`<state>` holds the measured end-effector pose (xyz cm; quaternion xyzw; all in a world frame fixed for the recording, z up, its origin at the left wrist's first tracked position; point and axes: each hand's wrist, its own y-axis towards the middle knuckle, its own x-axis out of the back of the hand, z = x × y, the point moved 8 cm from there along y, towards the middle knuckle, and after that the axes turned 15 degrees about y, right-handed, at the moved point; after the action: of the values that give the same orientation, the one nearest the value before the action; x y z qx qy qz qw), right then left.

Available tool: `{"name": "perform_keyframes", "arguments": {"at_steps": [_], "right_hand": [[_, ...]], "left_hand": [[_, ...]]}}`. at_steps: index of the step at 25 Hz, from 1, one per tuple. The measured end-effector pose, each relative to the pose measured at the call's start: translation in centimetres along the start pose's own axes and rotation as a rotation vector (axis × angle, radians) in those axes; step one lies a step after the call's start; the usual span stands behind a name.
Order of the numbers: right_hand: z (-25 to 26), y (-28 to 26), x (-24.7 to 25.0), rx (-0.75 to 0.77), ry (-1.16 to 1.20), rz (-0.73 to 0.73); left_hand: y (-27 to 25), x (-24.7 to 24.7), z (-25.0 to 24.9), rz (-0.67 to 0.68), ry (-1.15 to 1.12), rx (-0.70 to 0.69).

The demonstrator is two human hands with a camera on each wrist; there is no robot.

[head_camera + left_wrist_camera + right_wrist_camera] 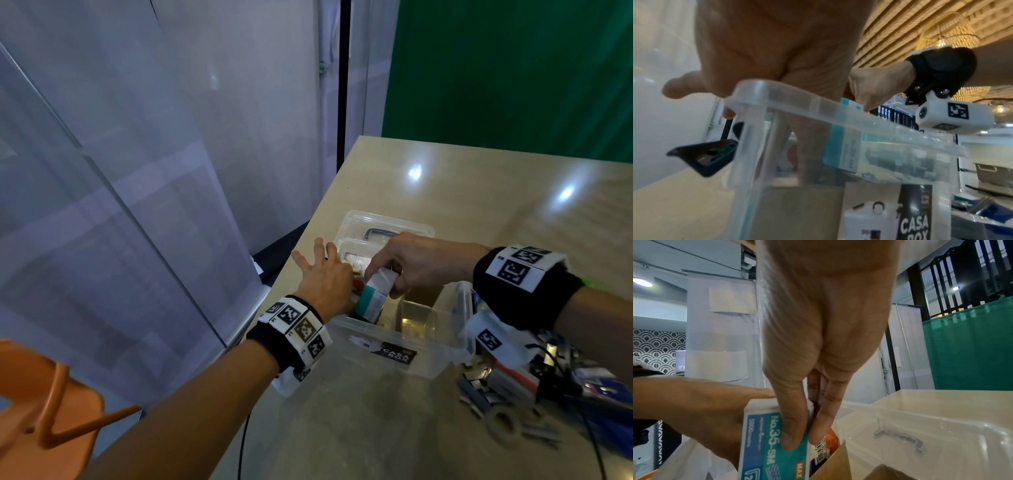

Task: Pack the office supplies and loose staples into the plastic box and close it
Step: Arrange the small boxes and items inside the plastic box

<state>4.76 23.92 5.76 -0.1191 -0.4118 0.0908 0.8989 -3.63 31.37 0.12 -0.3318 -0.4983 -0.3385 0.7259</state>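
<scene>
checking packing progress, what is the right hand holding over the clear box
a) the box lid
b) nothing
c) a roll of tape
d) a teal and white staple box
d: the right hand pinches the teal and white staple box, marked No.35-5M, between thumb and fingers, lowering it into the clear plastic box; the lid lies apart on the table.

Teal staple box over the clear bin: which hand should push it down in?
Right. The right hand already pinches the teal and white cardboard staple box from above, over the clear plastic box. The left hand lies open-fingered at the box's left end, likely just steadying.
</scene>
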Motion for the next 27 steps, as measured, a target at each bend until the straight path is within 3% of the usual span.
{"name": "perform_keyframes", "arguments": {"at_steps": [7, 13, 17, 24, 27], "right_hand": [[0.2, -0.6, 0.0, 0.002, -0.006, -0.017], [1.5, 0.6, -0.5, 0.01, -0.07, -0.02], [2.2, 1.5, -1.2, -0.003, -0.145, 0.042], [2.5, 2.2, -2.1, -0.041, -0.031, 0.119], [2.3, 2.3, -2.2, -0.052, -0.128, 0.13]], "left_hand": [[-0.4, 0.8, 0.6, -0.016, -0.108, 0.012], [-1.0, 2.6, 2.7, -0.117, -0.173, -0.047], [-0.5, 1.9, 3.2, -0.11, -0.299, -0.107], [-0.2, 1.9, 3.2, -0.164, -0.332, -0.127], [-0.3, 2.3, 3.7, -0.18, -0.311, -0.117]]}}
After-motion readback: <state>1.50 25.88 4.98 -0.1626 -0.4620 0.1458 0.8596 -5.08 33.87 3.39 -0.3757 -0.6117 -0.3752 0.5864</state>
